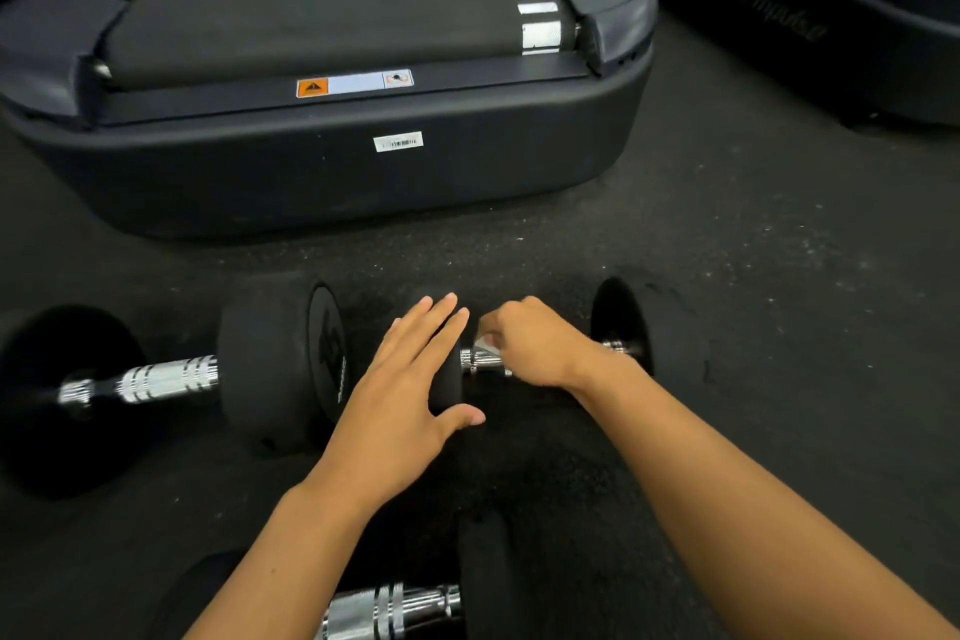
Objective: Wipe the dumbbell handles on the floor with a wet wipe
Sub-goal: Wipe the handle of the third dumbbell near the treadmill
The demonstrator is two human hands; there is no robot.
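Three black dumbbells with chrome handles lie on the dark floor. The right dumbbell [621, 322] lies across the middle; my left hand [410, 379] rests with straight fingers on its left weight. My right hand [530, 343] is curled round its chrome handle [480, 361], pressing a white wet wipe [487, 343] against it; most of the wipe is hidden under the fingers. The left dumbbell [270, 359] shows its bare handle [161, 379]. A third dumbbell [395, 605] lies near the bottom edge, partly under my left forearm.
The rear end of a black treadmill [337, 172] stands just beyond the dumbbells. A second black machine base [831, 31] sits at the upper right. Dark speckled rubber floor [753, 250] stretches to the right.
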